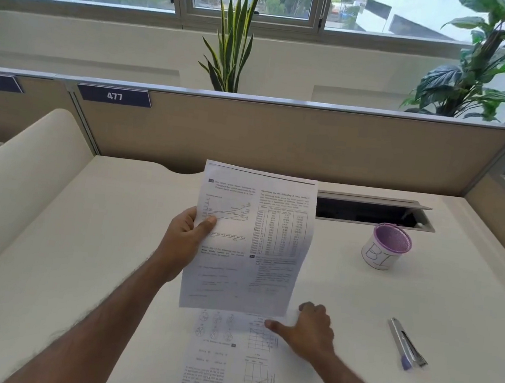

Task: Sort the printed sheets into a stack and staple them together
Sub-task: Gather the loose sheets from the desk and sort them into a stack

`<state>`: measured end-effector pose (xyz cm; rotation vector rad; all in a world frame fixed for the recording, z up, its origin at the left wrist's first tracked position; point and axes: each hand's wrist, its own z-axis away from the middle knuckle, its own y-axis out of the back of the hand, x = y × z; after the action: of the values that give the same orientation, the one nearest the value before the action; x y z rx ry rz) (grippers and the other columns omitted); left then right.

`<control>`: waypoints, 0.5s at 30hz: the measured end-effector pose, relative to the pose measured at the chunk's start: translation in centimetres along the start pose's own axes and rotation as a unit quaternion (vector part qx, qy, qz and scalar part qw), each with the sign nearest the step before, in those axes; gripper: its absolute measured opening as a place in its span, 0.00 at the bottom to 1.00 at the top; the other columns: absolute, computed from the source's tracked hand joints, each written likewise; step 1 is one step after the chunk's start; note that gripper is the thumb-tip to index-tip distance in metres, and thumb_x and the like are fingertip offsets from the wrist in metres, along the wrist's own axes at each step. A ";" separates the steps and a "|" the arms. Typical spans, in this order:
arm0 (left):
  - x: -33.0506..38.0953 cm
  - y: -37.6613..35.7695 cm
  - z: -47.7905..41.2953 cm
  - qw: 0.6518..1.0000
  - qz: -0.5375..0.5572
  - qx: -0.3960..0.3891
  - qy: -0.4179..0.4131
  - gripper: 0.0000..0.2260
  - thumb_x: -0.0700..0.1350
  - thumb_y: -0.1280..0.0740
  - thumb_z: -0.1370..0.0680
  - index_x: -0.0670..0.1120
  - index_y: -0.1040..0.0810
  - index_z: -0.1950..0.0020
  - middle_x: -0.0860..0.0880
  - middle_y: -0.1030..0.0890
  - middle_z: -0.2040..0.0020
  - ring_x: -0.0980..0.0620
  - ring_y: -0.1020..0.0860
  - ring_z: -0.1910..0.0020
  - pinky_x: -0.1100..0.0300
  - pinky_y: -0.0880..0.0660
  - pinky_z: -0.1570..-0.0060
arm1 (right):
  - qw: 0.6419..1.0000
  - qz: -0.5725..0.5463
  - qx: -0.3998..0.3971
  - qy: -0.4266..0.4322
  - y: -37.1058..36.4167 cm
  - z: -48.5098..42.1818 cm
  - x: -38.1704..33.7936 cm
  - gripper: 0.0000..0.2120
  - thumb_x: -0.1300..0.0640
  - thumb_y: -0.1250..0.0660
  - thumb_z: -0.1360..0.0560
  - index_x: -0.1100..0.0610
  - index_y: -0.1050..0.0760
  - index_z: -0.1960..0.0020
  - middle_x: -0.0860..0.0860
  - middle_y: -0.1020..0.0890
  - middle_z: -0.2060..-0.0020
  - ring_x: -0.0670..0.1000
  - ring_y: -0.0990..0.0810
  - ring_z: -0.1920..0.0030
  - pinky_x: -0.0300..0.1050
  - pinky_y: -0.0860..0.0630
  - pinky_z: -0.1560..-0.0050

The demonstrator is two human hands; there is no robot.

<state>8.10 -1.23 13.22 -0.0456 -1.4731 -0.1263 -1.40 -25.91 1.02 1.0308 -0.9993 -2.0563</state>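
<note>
My left hand (186, 240) holds a printed sheet (251, 242) by its left edge, lifted above the desk and facing me, with a graph and a table on it. A second printed sheet (223, 363) lies flat on the white desk below it, its text upside down to me. My right hand (307, 331) rests on that sheet's upper right part, thumb stretched left across the paper and fingers curled at its edge. A silver stapler (407, 344) with a blue end lies on the desk to the right, away from both hands.
A purple mesh cup (387, 246) labelled "BI" stands at the right rear. Behind it is an open cable slot (372, 212) in the desk (80, 234). A beige partition (283, 138) with plants behind closes the back. A curved divider rises at the left.
</note>
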 end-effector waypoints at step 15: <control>-0.5 0.1 0.0 1.000 -0.002 0.012 0.005 0.11 0.44 0.37 0.18 0.44 0.21 0.38 0.44 0.14 0.45 0.38 0.15 0.51 0.39 0.18 0.50 | 0.996 -0.046 0.055 -0.055 -2.6 0.0 -1.2 0.35 0.39 0.22 0.42 0.52 0.30 0.42 0.51 0.27 0.43 0.53 0.27 0.40 0.51 0.29 0.43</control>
<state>8.07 -1.06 12.73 -0.0223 -1.4653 -0.1111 -1.29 -23.63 -0.69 1.0454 -1.1529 -2.1729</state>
